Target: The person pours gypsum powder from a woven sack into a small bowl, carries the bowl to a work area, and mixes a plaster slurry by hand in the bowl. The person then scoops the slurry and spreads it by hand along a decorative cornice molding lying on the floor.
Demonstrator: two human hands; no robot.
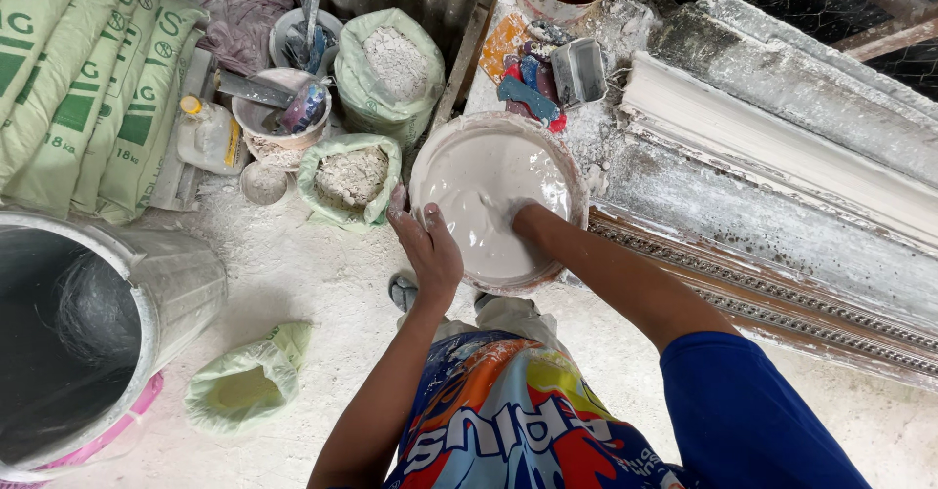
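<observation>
A round basin (576,184) full of smooth pale grey-white paste (484,181) sits at the edge of a dusty workbench. My left hand (427,250) grips the basin's near left rim, fingers smeared with white. My right hand is sunk into the paste near the basin's near side, so only the wrist and forearm (547,235) show and the fingers are hidden.
Two open green sacks of white powder (391,64) (352,174) stand left of the basin, beside buckets with tools (283,108). Stacked green bags (88,79) lie far left. A large grey drum (88,333) is near left. White moulding (782,147) and scrapers (547,74) lie on the bench.
</observation>
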